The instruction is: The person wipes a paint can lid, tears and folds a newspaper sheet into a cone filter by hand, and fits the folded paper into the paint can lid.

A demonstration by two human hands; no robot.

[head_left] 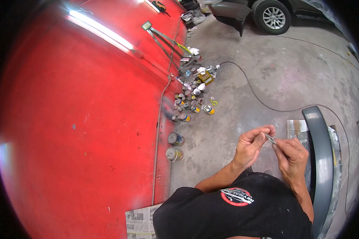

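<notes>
Both hands are raised in front of my chest, close together. Between their fingertips is a small, thin, pale object, too small to identify. My left hand pinches its upper left end with thumb and fingers. The lower right end is pinched by my right hand. Just right of my right hand stands a long, curved grey panel, apart from the fingers.
Several cans and bottles stand along the red wall. A cable crosses the concrete floor. A metal stand, a car and newspaper are also in view.
</notes>
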